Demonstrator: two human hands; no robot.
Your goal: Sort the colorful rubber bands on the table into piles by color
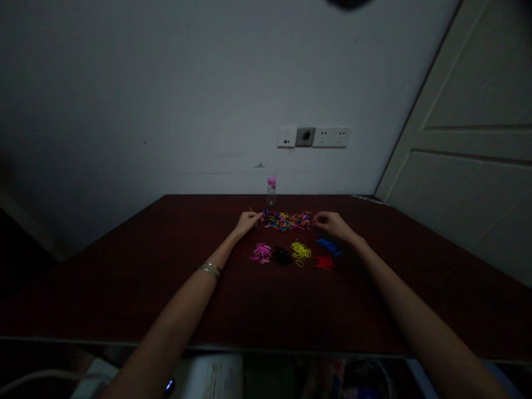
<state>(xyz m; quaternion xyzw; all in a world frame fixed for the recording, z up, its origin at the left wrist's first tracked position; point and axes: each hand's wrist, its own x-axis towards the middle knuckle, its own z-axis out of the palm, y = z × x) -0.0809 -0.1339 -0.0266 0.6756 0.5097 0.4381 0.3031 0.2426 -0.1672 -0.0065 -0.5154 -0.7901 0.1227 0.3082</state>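
Observation:
A wide pile of mixed-colour rubber bands point(286, 220) lies on the dark red-brown table point(145, 277). At its left end is my left hand point(247, 221), thumb and fingers pinched together against the edge of the pile. My right hand point(331, 223) is at the right end, its fingers curled into a pinch. What either pinch holds is too small to make out. Nearer to me are separate heaps: pink bands point(261, 252), black bands point(281, 255), yellow bands point(301, 251), red bands point(325, 262) and blue bands point(330, 246), the last close below my right hand.
Behind the pile a clear bottle with a pink cap point(271, 191) stands near the wall. A single band point(250, 209) lies beyond my left hand. Wall sockets point(313, 137) are above the table, and a pale door point(469, 144) is at the right. Objects sit below the front edge.

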